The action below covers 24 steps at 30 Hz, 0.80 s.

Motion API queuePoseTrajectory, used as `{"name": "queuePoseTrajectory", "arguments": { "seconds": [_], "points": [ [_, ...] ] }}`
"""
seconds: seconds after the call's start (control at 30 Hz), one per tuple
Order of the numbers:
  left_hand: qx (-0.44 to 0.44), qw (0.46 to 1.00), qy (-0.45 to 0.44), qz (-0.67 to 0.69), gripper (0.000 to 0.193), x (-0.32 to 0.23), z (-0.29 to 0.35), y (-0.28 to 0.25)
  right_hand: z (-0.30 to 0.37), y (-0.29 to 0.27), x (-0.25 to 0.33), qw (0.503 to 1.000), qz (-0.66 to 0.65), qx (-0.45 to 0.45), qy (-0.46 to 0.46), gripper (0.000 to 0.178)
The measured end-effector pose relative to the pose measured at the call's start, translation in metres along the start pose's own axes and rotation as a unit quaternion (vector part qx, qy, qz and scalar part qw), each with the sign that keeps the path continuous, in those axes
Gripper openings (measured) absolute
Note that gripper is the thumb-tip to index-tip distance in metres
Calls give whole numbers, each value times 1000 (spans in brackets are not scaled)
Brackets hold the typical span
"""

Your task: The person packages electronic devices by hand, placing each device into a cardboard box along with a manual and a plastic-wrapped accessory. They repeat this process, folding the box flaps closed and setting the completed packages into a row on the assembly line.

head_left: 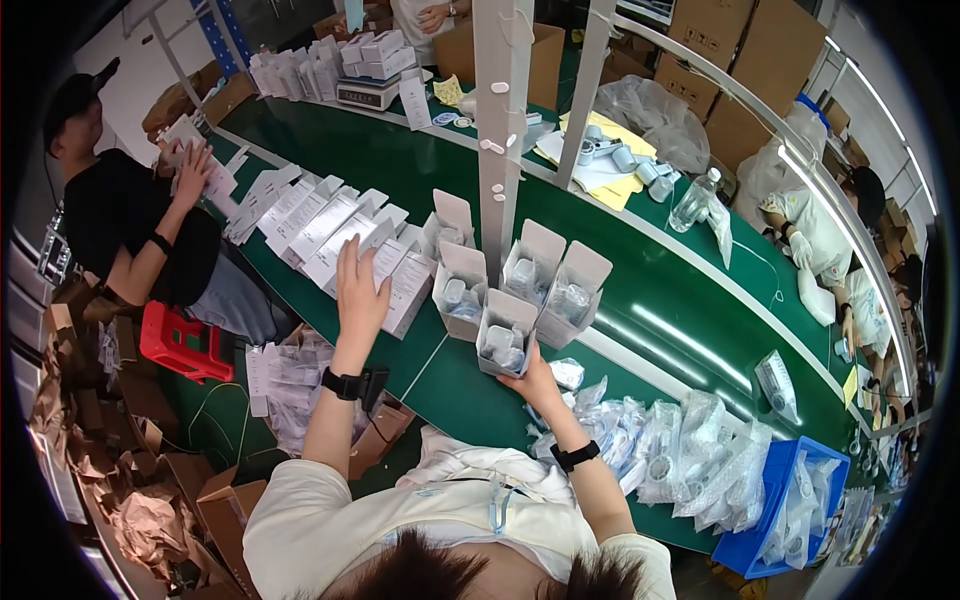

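My left hand (360, 290) reaches over a row of flat-topped white boxes (330, 238), its fingers stretched out over the nearer ones. Whether the fingertips press on a box, I cannot tell. At the table's near side, my right hand (536, 382) grips the lower right corner of an open white box (492, 362) with its flap up. Clear-wrapped grey and white parts (503, 346) lie inside it. Several more open boxes (581, 272) stand upright close behind, each with wrapped parts in it. Part of my right hand's fingers is hidden by the box.
A grey post (494, 130) rises behind the open boxes. Bubble-wrapped parts (690, 450) pile up at the right beside a blue bin (740, 548). A co-worker (140, 220) handles white cartons at the left, near a red stool (180, 345). A plastic bottle (694, 200) stands across the green conveyor (690, 330).
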<state>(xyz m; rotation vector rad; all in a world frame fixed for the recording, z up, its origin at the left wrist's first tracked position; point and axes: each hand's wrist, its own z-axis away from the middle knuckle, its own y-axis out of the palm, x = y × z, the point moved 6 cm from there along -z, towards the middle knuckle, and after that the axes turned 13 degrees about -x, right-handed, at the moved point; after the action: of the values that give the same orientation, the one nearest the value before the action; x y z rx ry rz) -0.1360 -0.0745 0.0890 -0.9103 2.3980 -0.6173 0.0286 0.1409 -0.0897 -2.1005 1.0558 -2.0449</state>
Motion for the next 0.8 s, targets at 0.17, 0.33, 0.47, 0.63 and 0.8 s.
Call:
{"name": "queuePoseTrajectory", "arguments": {
  "seconds": [0.17, 0.33, 0.47, 0.63, 0.8],
  "points": [
    [191, 943, -92, -257, 58, 63, 0, 30, -1, 7, -8, 999, -4, -24, 23, 99],
    [178, 947, -18, -268, 59, 123, 31, 64, 7, 4, -3, 995, -15, 38, 86, 88],
    [134, 964, -16, -229, 49, 156, 44, 65, 20, -24, 18, 981, 120, 149, 21, 72],
    [118, 955, 22, -272, 52, 139, 28, 49, 34, -67, 28, 993, 31, 106, 42, 61],
    [-52, 980, 17, -194, 47, 90, 5, -16, 44, -101, 40, 998, 26, 47, 12, 62]
  ]
}}
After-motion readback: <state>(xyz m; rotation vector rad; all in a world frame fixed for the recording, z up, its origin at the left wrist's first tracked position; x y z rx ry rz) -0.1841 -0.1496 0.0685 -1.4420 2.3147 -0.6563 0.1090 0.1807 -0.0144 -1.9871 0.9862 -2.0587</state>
